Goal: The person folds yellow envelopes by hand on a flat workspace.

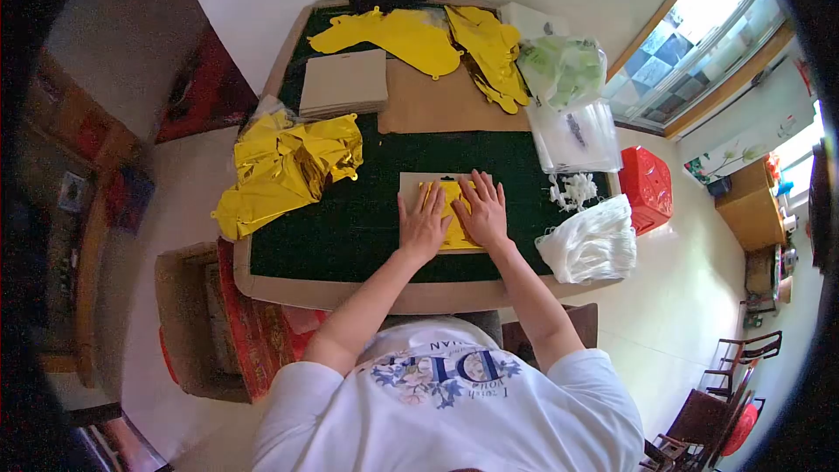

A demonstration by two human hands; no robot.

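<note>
Both hands lie flat, side by side, on a folded gold foil piece [456, 231] that rests on a grey-brown card [409, 182] near the front of the green table top. My left hand [425, 222] covers the foil's left part, fingers spread a little. Over the right part is my right hand [483, 212], its fingers also apart. The foil shows between and below the hands. A small dark slot is visible at the card's top edge. Neither hand is gripping anything.
Crumpled gold foil [280, 170] lies left, a card stack [345, 83] behind it. Flat gold foil shapes [406, 39] are at the back. Clear bags [577, 135], white pieces [573, 192] and a white string bundle [590, 243] lie right. A red stool [645, 190] stands beyond.
</note>
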